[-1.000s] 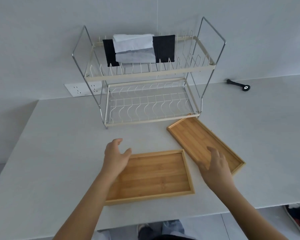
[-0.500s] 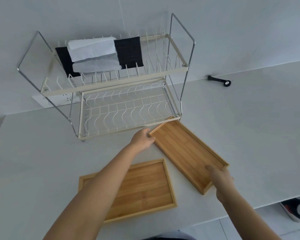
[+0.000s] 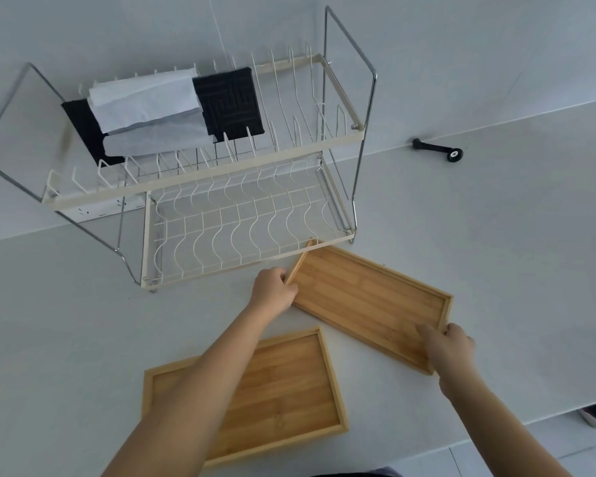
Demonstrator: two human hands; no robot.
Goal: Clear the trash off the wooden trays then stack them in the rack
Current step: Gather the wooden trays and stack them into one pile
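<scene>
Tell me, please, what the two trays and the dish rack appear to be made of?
The held tray and the tray nearer the person look like bamboo or light wood: tan strips with visible grain, matte finish. The rack looks like metal: thin cream-coated wire shelves and a shiny, chrome-like side frame.

I see the dish rack's (image 3: pixel 200 187) lower tier (image 3: pixel 241 228) standing bare, its wire slots open toward me. On the upper tier, folded white cloths (image 3: pixel 145 108) over a black mat (image 3: pixel 229 101) fill the left half; the right slots are free. The far wooden tray (image 3: pixel 369 297) touches the rack's front rail. The near tray (image 3: pixel 289 390) occupies the tabletop's (image 3: pixel 496 253) front edge. Right of the trays the tabletop lies open, save a small black tool (image 3: pixel 437 150) by the back edge.
</scene>
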